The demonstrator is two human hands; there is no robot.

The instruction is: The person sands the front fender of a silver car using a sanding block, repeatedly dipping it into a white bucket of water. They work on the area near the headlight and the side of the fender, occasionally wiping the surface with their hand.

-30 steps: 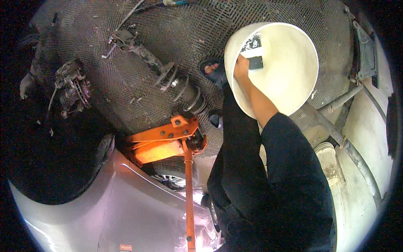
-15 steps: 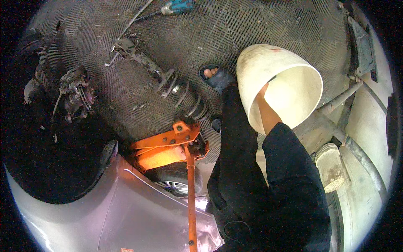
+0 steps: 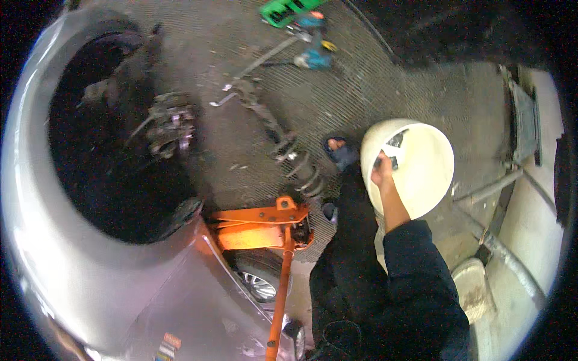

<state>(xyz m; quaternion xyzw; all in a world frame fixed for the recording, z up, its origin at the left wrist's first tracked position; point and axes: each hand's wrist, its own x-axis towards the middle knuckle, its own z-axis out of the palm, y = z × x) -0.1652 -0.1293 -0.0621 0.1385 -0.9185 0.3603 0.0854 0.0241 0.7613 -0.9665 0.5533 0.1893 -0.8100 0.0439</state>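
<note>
My right hand [image 3: 380,171] reaches into a large white bucket [image 3: 428,171] that stands tilted beside my leg. Its fingers are closed on a small black-and-white piece [image 3: 394,151], blurred, whose kind I cannot make out. The bucket's mouth faces me, and its inner wall is pale yellowish white. No left hand can be made out.
An orange floor jack [image 3: 253,236] stands beside the silver car [image 3: 174,289], its wheel arch bare. A strut with a coil spring [image 3: 301,168], a blue power tool [image 3: 314,59] and a green case [image 3: 283,11] lie on the mat. A dirty pale container [image 3: 472,289] stands by the right wall.
The view has shifted, showing more of the car and the green case. My right hand has come up from deeper in the bucket, and a black-and-white piece now shows at its fingers.
</note>
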